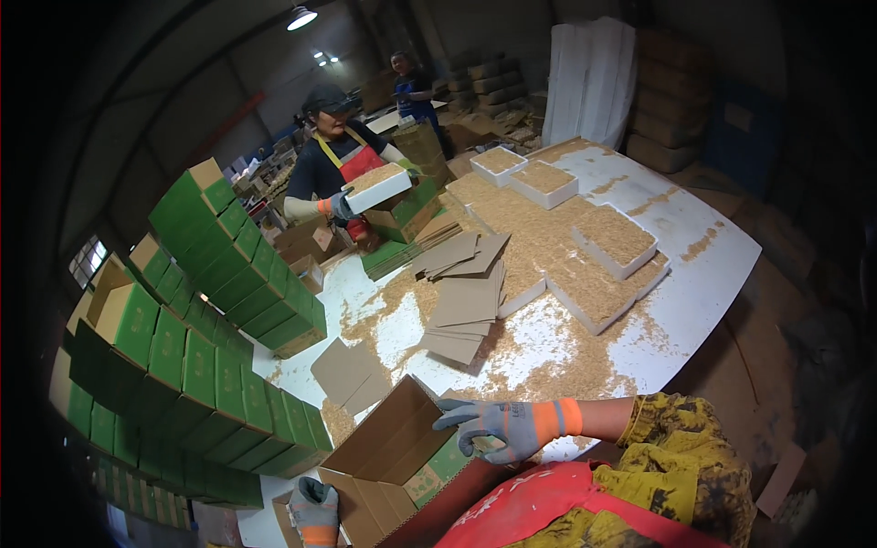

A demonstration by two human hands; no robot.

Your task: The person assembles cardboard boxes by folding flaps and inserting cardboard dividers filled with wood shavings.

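An open green and brown cardboard box (393, 457) lies in front of me at the table's near edge. My right hand (493, 427), in a grey glove with an orange cuff, rests with spread fingers on the box's upper flap. My left hand (313, 510), gloved the same, holds the box's lower flap near the bottom of the picture. Just beyond the box sit flat brown cardboard sheets (349, 373).
Stacks of green boxes (196, 365) line the left side. A pile of cardboard inserts (466, 292) and white trays of sawdust-like filling (610, 239) cover the white table (703, 247). Across it, a person in a red apron lifts a filled white tray (376, 187). Another person stands farther back.
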